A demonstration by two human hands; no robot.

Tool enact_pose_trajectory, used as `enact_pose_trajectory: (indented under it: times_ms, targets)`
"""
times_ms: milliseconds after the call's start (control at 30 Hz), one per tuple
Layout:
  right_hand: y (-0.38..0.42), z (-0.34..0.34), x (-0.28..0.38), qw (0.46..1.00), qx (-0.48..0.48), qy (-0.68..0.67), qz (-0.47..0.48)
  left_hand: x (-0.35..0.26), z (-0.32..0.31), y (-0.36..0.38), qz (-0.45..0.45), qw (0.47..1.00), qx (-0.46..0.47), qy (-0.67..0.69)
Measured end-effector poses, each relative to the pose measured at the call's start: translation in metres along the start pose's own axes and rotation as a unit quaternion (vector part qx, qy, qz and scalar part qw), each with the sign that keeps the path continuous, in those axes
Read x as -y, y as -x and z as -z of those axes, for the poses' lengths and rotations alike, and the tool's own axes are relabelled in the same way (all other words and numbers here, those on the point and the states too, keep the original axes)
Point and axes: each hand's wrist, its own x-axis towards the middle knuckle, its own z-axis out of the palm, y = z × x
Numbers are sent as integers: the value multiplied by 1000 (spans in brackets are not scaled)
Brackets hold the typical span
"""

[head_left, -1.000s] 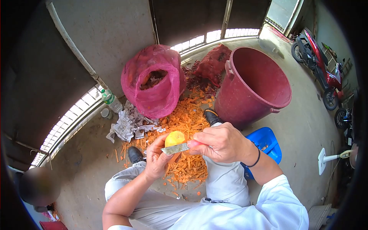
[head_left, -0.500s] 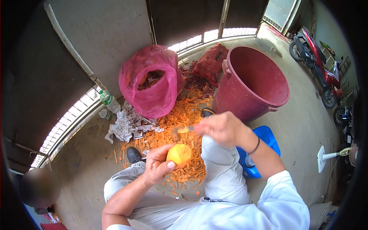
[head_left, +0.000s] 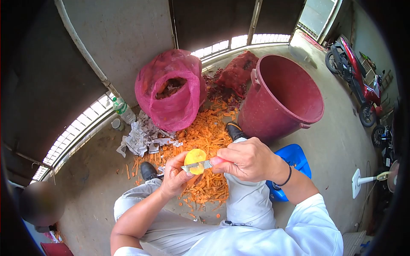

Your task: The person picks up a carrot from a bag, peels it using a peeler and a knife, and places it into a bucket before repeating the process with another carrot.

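My left hand [head_left: 174, 176] is closed around a thick orange-yellow carrot [head_left: 195, 156], seen nearly end-on with its pale, trimmed surface facing up. In my right hand [head_left: 245, 160] is a knife [head_left: 197, 166], gripped near the handle, most of which my fingers hide. Its flat blade lies across the carrot and reaches towards my left thumb. Below both hands a heap of orange peelings [head_left: 209, 185] covers the floor between my shoes.
A pink mesh sack [head_left: 168, 115] stands ahead, with crumpled paper [head_left: 141, 136] and a plastic bottle [head_left: 124, 111] to its left. Right of it are a red mesh sack [head_left: 237, 74] and a large maroon bin [head_left: 273, 106]. A blue container [head_left: 301, 160] sits by my right leg; motorbikes [head_left: 354, 77] stand farther right.
My right hand has come down and slightly left, bringing the knife from above and beside the carrot onto it. The left hand still holds the carrot, now tipped and a little higher.
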Motion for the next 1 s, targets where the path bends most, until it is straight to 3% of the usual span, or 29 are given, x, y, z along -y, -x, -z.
enact_pose_trajectory:
  times_ms: [67,567,1000]
  targets:
    - [-2,-2,2,1000,-9,9,2,-2,3,1,17,999,39,-4]
    - [-6,1,14,997,-40,55,44,-4,-1,6,6,999,0,45]
    - [-7,5,0,999,7,27,46,-11,-8,3,9,998,28,60]
